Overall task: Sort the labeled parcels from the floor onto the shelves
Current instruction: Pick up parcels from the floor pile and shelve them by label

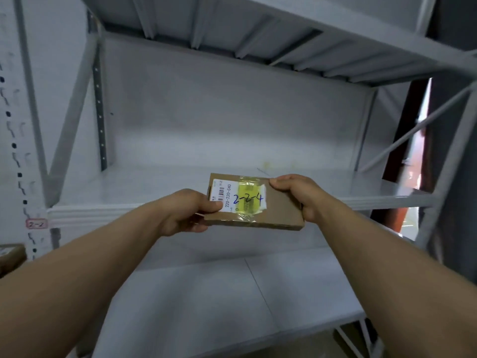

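- Holding the flat parcel (273, 205) at the shelf's (124, 187) front edge, its label "2-2-4" facing up.
- My left hand (185, 213) pinches its 9 o'clock end.
- My right hand (296, 195) grips the 3 o'clock end.
- Bare board lies at 12 o'clock.

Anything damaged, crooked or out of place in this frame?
Nothing serious. The parcel, held by the left hand and right hand, looks undented; only the clear tape over its 2-2-4 label is wrinkled. Faint yellowish smudges mark the shelf behind it.
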